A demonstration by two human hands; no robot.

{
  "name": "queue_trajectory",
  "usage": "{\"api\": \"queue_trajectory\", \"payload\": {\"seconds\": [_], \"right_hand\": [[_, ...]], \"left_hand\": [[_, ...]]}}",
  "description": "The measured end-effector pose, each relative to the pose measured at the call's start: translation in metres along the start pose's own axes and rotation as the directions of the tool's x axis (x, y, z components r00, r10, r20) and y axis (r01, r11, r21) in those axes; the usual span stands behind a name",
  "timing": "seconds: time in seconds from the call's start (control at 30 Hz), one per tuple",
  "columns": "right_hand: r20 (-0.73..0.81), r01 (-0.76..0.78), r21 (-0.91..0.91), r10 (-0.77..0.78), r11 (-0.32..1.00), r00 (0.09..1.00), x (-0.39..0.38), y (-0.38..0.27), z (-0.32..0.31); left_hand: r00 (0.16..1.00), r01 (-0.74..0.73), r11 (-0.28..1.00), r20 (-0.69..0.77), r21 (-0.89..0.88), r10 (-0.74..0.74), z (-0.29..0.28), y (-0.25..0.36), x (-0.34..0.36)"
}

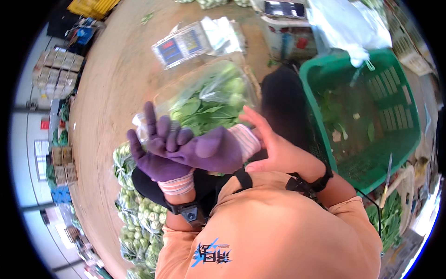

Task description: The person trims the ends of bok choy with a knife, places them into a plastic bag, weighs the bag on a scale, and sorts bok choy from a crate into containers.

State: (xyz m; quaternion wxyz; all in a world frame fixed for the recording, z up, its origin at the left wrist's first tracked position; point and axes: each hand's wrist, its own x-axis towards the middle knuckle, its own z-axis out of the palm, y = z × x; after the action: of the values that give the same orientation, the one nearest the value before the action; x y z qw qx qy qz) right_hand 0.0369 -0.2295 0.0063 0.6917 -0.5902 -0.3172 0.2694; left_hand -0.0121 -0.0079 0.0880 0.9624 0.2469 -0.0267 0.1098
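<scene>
My left hand [155, 165], in a purple work glove with a striped cuff, is at the middle left. Some of its fingers are bent onto a second purple glove [209, 149], which stretches from it toward the right. My right hand [276, 146] is bare, its fingers and thumb apart on either side of that second glove's striped cuff. Whether any of its fingers are inside the cuff, I cannot make out. Just beyond the gloves lies a clear plastic bag of leafy greens [209, 107], its pale stems toward the right.
To the right stands a green plastic crate [334, 160] with loose leaves inside. A knife [388, 179] points upward beside it. Bagged greens [139, 218] line my left side. Beyond are a printed plastic packet [181, 46], a white bucket [285, 39] with a phone [284, 9] on top, and a white bag [346, 28].
</scene>
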Motion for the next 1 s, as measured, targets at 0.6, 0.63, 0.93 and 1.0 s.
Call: {"api": "queue_trajectory", "payload": {"seconds": [0.6, 0.63, 0.93, 1.0], "right_hand": [[0.283, 0.072, -0.100, -0.041, 0.992, 0.958, 0.086, -0.034, 0.131], [0.286, 0.101, -0.029, -0.088, 0.995, 0.954, 0.090, -0.032, 0.133], [0.264, 0.152, -0.160, -0.106, 0.975, 0.959, 0.100, -0.059, 0.130], [0.064, 0.429, -0.345, -0.435, 0.835, 0.898, 0.099, -0.060, 0.136]], "left_hand": [[0.982, 0.184, 0.184, -0.187, 0.965, -0.002, -0.026, 0.068, -0.093], [0.973, 0.225, 0.047, -0.227, 0.973, 0.049, -0.017, 0.070, -0.090], [0.998, -0.026, 0.320, 0.008, 0.947, 0.059, -0.047, 0.095, -0.101], [0.989, 0.066, 0.332, -0.105, 0.941, 0.100, -0.038, 0.098, -0.103]]}}
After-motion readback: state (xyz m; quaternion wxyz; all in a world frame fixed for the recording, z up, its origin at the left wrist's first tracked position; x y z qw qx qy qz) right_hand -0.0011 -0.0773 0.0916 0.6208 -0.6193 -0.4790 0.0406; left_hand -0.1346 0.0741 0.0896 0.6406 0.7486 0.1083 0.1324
